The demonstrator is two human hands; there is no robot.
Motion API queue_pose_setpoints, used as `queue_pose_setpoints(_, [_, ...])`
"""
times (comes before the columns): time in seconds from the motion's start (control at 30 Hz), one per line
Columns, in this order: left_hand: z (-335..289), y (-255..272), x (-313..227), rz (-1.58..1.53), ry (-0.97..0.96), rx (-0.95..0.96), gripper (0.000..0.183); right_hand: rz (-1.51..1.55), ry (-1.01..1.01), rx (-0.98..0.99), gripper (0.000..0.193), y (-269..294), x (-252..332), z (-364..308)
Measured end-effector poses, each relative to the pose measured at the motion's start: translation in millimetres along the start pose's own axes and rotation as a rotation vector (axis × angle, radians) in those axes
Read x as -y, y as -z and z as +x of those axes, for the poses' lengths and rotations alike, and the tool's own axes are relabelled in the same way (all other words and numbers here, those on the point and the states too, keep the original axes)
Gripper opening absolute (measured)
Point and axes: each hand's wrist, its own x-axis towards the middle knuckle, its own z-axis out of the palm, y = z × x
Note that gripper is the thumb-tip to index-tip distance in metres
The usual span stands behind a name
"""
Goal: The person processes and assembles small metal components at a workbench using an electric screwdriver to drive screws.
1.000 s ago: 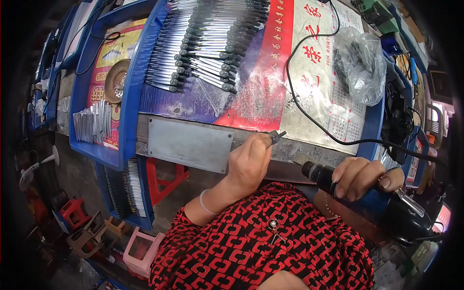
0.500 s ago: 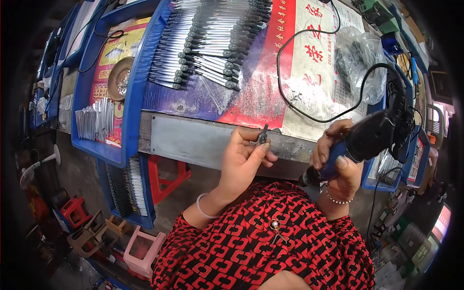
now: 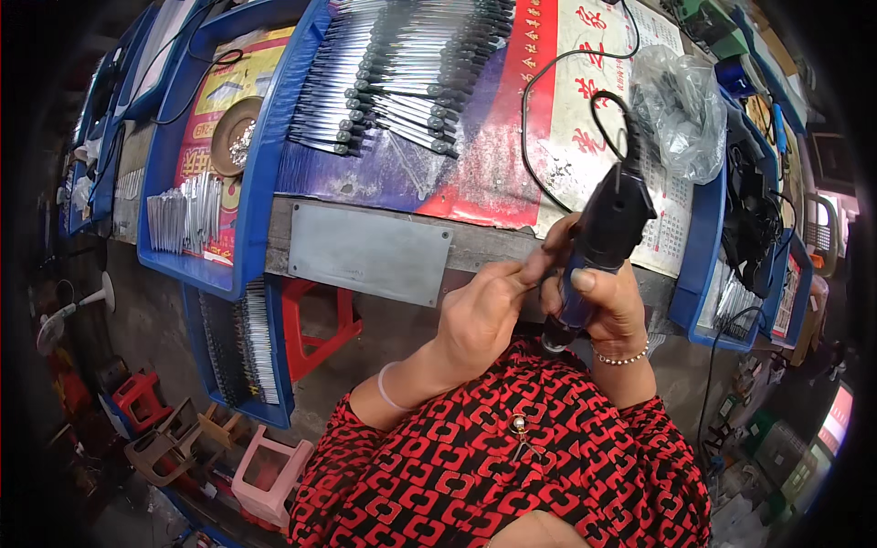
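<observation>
- Right hand (image 3: 605, 306): fingers wrapped fully round the blue grip of a black power tool (image 3: 603, 239), thumb laid across the front. The tool stands tilted, its working end down at 6 o'clock near the chest, its upper end up at 12 o'clock.
- A black cord (image 3: 548, 82) leaves the tool's upper end and loops over the bench toward 12 o'clock.
- Left hand (image 3: 481, 315): at 9 o'clock of the right hand, touching it. Fingers curled, thumb and forefinger pinched together beside the tool's grip. Whether a part sits in the pinch cannot be told; it is hidden or too small.
- Both hands are held in front of the bench edge, just beside a grey metal plate (image 3: 369, 252) lying at 9 o'clock of them.
- Rows of thin metal rods with dark tips (image 3: 402, 82) lie on the bench at 11 o'clock of the hands, well apart from them.
- A blue tray (image 3: 260, 173) at 9 to 10 o'clock holds a round dish (image 3: 234, 135) and a bundle of short metal pins (image 3: 185, 212).
- A crumpled clear plastic bag (image 3: 681, 114) lies at 1 o'clock of the tool.
- A red stool (image 3: 315, 324) stands under the bench, at 8 o'clock of the plate.
</observation>
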Motion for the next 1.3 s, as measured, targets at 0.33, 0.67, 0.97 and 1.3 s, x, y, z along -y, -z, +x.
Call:
queue_pose_setpoints(0.33, [24.4,14.4,-2.6,-0.746,0.702,0.264,0.009,0.035,0.086,0.013,0.048,12.3,-6.6,1.5])
queue_pose_setpoints(0.67, [32.6,9.0,0.6,-0.76,0.759,0.27,0.008,0.075,0.103,0.029,0.047,22.4,-8.8,4.5])
queue_pose_setpoints(0.97, [13.4,-8.9,5.4,-0.068,-0.013,0.011,0.025,0.133,0.09,0.006,0.044,16.8,-6.5,8.3])
queue_pose_setpoints(1.3, [-5.2,-3.3,3.3,-0.497,0.467,0.128,0.021,0.223,0.155,-0.006,0.069,1.0,-5.4,5.5])
